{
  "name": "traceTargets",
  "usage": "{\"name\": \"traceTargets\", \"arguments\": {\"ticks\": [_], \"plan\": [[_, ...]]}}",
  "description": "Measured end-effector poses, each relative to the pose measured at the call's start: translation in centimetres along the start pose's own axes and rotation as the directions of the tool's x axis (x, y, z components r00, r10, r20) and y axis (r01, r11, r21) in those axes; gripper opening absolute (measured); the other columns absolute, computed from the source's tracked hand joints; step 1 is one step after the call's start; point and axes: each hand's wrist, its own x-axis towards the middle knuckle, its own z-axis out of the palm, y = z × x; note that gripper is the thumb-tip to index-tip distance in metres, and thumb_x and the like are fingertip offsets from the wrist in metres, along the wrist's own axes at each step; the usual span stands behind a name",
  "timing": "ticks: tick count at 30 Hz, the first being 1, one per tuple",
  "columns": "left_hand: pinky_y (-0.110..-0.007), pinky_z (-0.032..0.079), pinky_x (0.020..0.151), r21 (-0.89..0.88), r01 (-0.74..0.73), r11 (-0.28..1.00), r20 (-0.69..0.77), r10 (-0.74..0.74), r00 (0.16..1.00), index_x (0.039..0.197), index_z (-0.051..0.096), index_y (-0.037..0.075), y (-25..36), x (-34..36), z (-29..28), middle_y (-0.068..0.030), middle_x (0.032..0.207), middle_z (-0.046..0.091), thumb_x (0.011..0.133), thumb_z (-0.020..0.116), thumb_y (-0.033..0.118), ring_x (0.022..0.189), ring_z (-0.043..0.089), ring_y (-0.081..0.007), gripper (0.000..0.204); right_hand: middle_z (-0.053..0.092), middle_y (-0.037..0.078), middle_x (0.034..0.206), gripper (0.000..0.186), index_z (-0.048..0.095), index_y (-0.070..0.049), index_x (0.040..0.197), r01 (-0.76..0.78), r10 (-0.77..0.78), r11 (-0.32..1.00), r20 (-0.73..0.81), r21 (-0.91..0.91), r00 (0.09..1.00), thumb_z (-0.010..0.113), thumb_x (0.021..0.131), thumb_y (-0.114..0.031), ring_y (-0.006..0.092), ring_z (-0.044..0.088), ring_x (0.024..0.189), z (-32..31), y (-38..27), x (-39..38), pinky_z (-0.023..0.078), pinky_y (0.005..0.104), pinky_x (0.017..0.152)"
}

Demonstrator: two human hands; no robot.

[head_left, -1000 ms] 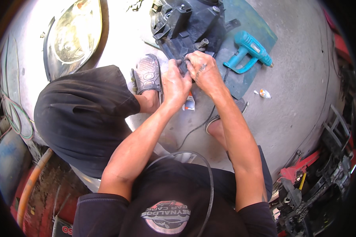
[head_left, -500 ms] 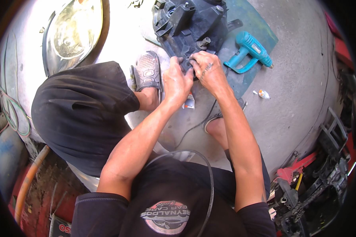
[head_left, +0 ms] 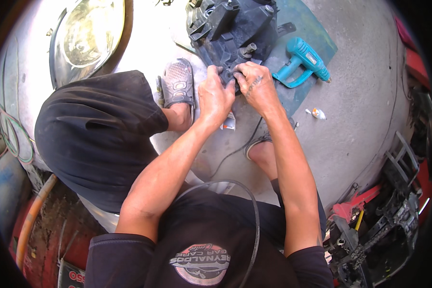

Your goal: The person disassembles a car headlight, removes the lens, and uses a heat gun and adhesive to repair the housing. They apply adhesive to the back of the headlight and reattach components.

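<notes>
The black plastic headlight housing (head_left: 228, 36) lies back side up at the top of the view, its narrow end toward me. My left hand (head_left: 216, 98) is closed on the left of that near end, with thumb and index finger pressed to a dark tab. On the same part from the right, my right hand (head_left: 258, 86) pinches with bent fingers. Both hands' fingertips nearly meet there and partly hide the tab. A grey bulb-like plug (head_left: 249, 49) sticks up from the housing just beyond my right fingers.
A teal heat gun (head_left: 300, 62) lies on a greenish sheet (head_left: 293, 98) right of the housing. Nearby are a small white-and-orange bottle (head_left: 318, 114) and a small packet (head_left: 229, 123). Another headlight (head_left: 89, 38) is at upper left. Car parts (head_left: 369, 240) pile up at lower right.
The view has shifted slightly. Both hands stay at the housing's near end, and the right fingers have moved only a little.
</notes>
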Motion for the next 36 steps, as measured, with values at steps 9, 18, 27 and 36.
{"name": "traceTargets", "arguments": {"ticks": [9, 18, 27, 36], "plan": [[-0.044, 0.058, 0.075, 0.001, 0.019, 1.000, 0.004, -0.019, 1.000, 0.122, 0.062, -0.008, 0.05, 0.05, 0.04, -0.0205, 0.083, 0.072, 0.087, 0.079, 0.010, 0.077, 0.074, -0.0346, 0.043, 0.074, 0.022, 0.095, 0.010, 0.075, 0.002, 0.096, -0.004, 0.004, 1.000, 0.002, 0.003, 1.000, 0.070, 0.089, -0.004, 0.0428, 0.072, 0.091, -0.08, -0.07, -0.37, 0.058, 0.0495, 0.083], [-0.043, 0.058, 0.074, -0.011, -0.007, 1.000, -0.010, 0.006, 1.000, 0.123, 0.062, -0.008, -0.10, 0.04, 0.16, -0.0200, 0.083, 0.072, 0.087, 0.079, 0.009, 0.076, 0.074, -0.0340, 0.043, 0.073, 0.022, 0.095, 0.010, 0.075, 0.001, 0.097, 0.009, -0.009, 1.000, 0.000, -0.002, 1.000, 0.071, 0.088, -0.002, 0.0431, 0.071, 0.091, 0.35, -0.09, -0.17, 0.058, 0.0502, 0.081], [-0.043, 0.058, 0.074, 0.009, -0.001, 1.000, -0.007, 0.001, 1.000, 0.122, 0.062, -0.008, -0.22, 0.07, 0.09, -0.0198, 0.082, 0.071, 0.087, 0.079, 0.010, 0.075, 0.074, -0.0342, 0.043, 0.073, 0.023, 0.096, 0.011, 0.075, 0.002, 0.097, -0.015, 0.015, 1.000, 0.009, -0.005, 1.000, 0.071, 0.087, -0.002, 0.0430, 0.072, 0.090, 0.18, -0.49, -0.32, 0.058, 0.0502, 0.082], [-0.043, 0.058, 0.073, 0.014, 0.000, 1.000, -0.002, 0.000, 1.000, 0.122, 0.062, -0.008, -0.20, 0.08, 0.12, -0.0197, 0.082, 0.072, 0.087, 0.079, 0.010, 0.075, 0.074, -0.0339, 0.043, 0.074, 0.023, 0.098, 0.013, 0.076, 0.003, 0.098, -0.050, 0.051, 0.998, 0.025, -0.044, 0.998, 0.071, 0.087, -0.002, 0.0431, 0.073, 0.092, -0.06, -0.43, -0.78, 0.059, 0.0500, 0.084]]}}
